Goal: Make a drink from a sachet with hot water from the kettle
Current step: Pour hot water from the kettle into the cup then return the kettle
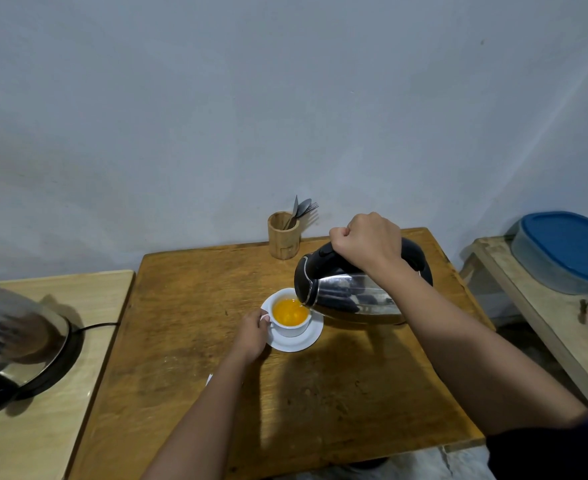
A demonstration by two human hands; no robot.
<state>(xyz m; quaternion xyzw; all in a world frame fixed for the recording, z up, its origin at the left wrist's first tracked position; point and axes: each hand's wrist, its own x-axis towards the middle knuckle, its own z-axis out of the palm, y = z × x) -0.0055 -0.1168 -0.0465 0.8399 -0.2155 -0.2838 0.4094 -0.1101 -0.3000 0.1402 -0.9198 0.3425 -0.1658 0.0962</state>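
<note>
A white cup (292, 329) filled with orange liquid stands on a white saucer (311, 341) in the middle of the brown wooden table (181, 375). My right hand (368, 242) grips the black handle of a steel kettle (351, 297), tilted left with its spout over the cup's right rim. My left hand (252, 334) holds the cup at its left side, by the handle. A small white scrap, perhaps the sachet (209, 378), peeks out from under my left forearm.
A wooden holder (283, 237) with spoons and a fork stands at the table's back edge. On a pale side table (43, 427) at left sits a black base (60, 368) with a cord and a blurred glass vessel (5, 327). A blue-lidded container (569, 251) rests on a shelf at right.
</note>
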